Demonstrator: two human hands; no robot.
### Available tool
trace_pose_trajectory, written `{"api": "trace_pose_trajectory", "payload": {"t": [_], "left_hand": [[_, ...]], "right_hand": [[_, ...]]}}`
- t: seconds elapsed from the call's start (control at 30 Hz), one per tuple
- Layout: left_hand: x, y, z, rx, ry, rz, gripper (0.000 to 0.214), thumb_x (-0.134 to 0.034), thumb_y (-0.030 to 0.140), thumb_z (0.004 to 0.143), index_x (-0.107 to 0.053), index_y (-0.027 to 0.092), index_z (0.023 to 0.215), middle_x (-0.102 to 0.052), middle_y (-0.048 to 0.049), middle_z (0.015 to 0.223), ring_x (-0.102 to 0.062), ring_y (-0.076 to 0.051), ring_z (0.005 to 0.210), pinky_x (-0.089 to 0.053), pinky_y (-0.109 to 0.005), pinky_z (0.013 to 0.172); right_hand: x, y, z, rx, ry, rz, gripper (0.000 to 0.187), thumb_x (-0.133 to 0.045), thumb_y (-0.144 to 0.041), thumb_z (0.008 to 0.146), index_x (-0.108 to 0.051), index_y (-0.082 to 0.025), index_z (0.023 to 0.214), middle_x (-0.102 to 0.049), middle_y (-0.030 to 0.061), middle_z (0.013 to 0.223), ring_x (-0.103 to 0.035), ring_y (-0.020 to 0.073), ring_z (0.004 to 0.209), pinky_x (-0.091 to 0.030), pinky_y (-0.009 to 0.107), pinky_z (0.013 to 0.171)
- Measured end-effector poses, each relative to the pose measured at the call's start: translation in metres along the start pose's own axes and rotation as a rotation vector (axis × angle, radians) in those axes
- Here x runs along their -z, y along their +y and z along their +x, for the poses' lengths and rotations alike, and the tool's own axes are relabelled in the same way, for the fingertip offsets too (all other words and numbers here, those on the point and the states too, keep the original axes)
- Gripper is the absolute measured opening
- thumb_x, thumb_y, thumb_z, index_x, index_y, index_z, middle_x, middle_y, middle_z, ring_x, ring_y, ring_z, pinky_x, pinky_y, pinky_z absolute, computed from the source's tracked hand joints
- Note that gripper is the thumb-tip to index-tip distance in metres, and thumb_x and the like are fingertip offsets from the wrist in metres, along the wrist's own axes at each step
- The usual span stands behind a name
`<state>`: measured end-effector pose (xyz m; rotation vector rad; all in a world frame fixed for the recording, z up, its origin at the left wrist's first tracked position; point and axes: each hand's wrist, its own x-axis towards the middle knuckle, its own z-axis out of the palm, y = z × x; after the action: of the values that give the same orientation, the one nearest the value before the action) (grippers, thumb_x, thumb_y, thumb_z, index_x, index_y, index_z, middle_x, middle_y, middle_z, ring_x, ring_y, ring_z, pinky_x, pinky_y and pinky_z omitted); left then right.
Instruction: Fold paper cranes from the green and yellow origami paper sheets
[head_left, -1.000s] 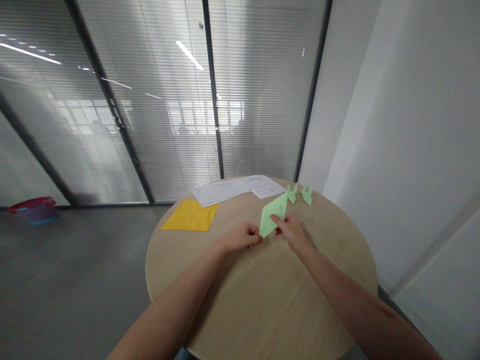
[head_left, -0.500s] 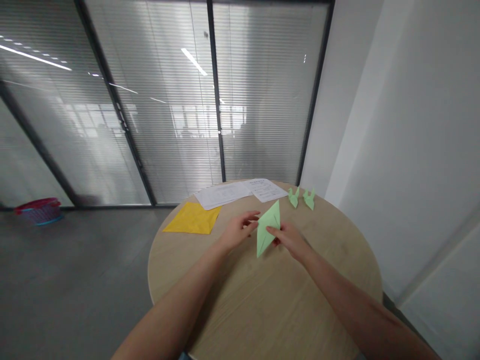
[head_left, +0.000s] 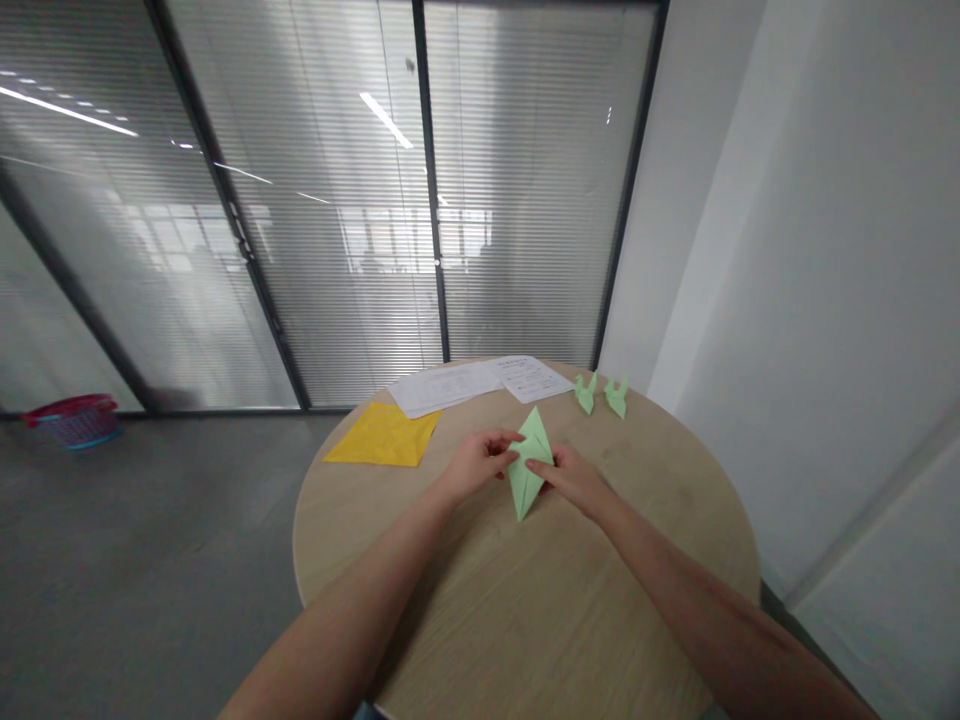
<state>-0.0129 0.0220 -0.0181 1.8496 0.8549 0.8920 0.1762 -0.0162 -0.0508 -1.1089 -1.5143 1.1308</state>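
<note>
A light green folded origami paper (head_left: 529,478), shaped like a long diamond, is held above the round wooden table between both hands. My left hand (head_left: 481,462) pinches its left edge, thumb in front and fingers near the upper fold. On the other side my right hand (head_left: 574,476) grips the right edge, with the thumb flat across the front face and the other fingers mostly hidden behind. One tip of the paper points up and away, the other down toward me.
Two small green paper cranes (head_left: 585,394) stand at the table's (head_left: 480,620) back right. Printed white sheets (head_left: 450,388) lie along the far edge, beside a yellow paper (head_left: 384,436). A red and blue basket (head_left: 75,420) sits on the floor at left, and a glass partition rises behind.
The green paper has turned to face me more squarely and shifted slightly left. My left hand, beside its edge before, now grasps it. My right hand keeps its hold.
</note>
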Motion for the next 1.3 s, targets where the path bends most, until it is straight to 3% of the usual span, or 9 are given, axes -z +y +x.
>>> {"api": "trace_pose_trajectory", "payload": {"t": [0.1,0.23,0.3,0.43,0.6,0.8,1.03,1.2,1.3], "left_hand": [[0.000,-0.001,0.002,0.015,0.044,-0.039,0.031,-0.064,0.025,0.075,-0.067,0.016,0.105,-0.065,-0.0015,0.075,-0.059,-0.012,0.061,-0.052,-0.024,0.054],[-0.001,0.000,0.002,0.027,0.084,-0.086,0.027,-0.064,0.023,0.075,-0.066,0.016,0.101,-0.064,-0.0009,0.074,-0.060,-0.012,0.062,-0.052,-0.024,0.055],[-0.002,0.001,0.002,0.026,0.095,-0.110,0.026,-0.065,0.024,0.075,-0.065,0.015,0.100,-0.064,-0.0007,0.074,-0.060,-0.012,0.062,-0.052,-0.024,0.055],[-0.005,0.002,0.001,0.030,0.092,-0.142,0.029,-0.067,0.026,0.074,-0.062,0.015,0.100,-0.062,0.0003,0.072,-0.060,-0.012,0.062,-0.052,-0.024,0.054],[-0.008,0.002,0.000,0.022,0.028,-0.160,0.027,-0.067,0.026,0.073,-0.062,0.014,0.097,-0.064,-0.0013,0.075,-0.059,-0.012,0.062,-0.051,-0.023,0.054],[-0.008,0.003,-0.001,0.033,0.088,-0.166,0.016,-0.063,0.024,0.074,-0.067,0.014,0.086,-0.063,-0.0015,0.073,-0.059,-0.012,0.064,-0.052,-0.024,0.057],[-0.007,0.010,-0.005,0.025,0.061,-0.225,0.018,-0.057,0.021,0.076,-0.069,0.013,0.086,-0.063,-0.0028,0.075,-0.060,-0.013,0.066,-0.054,-0.026,0.059],[-0.008,0.009,-0.004,0.017,0.058,-0.208,0.023,-0.067,0.032,0.075,-0.063,0.013,0.088,-0.062,-0.0014,0.072,-0.059,-0.012,0.062,-0.053,-0.024,0.056],[-0.009,0.009,-0.003,0.018,0.094,-0.239,0.033,-0.070,0.030,0.072,-0.055,0.016,0.099,-0.061,0.0020,0.070,-0.059,-0.012,0.060,-0.052,-0.023,0.053]], "right_hand": [[-0.001,0.002,0.002,0.036,0.042,0.123,0.052,-0.069,-0.042,0.074,-0.058,-0.021,0.120,-0.071,0.0063,0.090,-0.067,0.0222,0.075,-0.055,0.034,0.063],[0.000,0.001,0.002,0.071,0.080,0.207,0.089,-0.070,-0.035,0.073,-0.023,-0.028,0.148,-0.070,0.0017,0.082,-0.068,0.0216,0.072,-0.057,0.037,0.068],[-0.001,0.001,0.002,0.083,0.084,0.190,0.081,-0.069,-0.036,0.074,-0.030,-0.029,0.145,-0.070,0.0021,0.082,-0.068,0.0215,0.073,-0.056,0.037,0.069],[-0.003,0.003,0.004,0.073,0.117,0.195,0.050,-0.069,-0.040,0.073,-0.054,-0.025,0.118,-0.069,0.0037,0.085,-0.067,0.0216,0.074,-0.056,0.035,0.066],[-0.005,0.000,0.003,0.050,0.149,0.271,0.039,-0.071,-0.040,0.069,-0.053,-0.023,0.099,-0.067,0.0011,0.077,-0.065,0.0194,0.067,-0.054,0.034,0.063],[-0.005,-0.002,0.002,0.035,0.163,0.345,0.025,-0.070,-0.033,0.066,-0.060,-0.020,0.084,-0.065,0.0022,0.079,-0.061,0.0173,0.071,-0.053,0.033,0.068],[-0.003,0.000,0.003,0.047,0.205,0.302,0.017,-0.064,-0.027,0.066,-0.065,-0.018,0.081,-0.064,0.0014,0.075,-0.057,0.0152,0.068,-0.050,0.029,0.065],[-0.001,0.000,0.004,0.097,0.223,0.165,0.018,-0.060,-0.026,0.067,-0.066,-0.018,0.081,-0.062,-0.0002,0.070,-0.055,0.0136,0.064,-0.046,0.026,0.062],[-0.003,-0.006,0.001,0.084,0.198,0.215,0.020,-0.060,-0.030,0.069,-0.063,-0.018,0.086,-0.064,0.0010,0.074,-0.059,0.0155,0.067,-0.049,0.028,0.064]]}}
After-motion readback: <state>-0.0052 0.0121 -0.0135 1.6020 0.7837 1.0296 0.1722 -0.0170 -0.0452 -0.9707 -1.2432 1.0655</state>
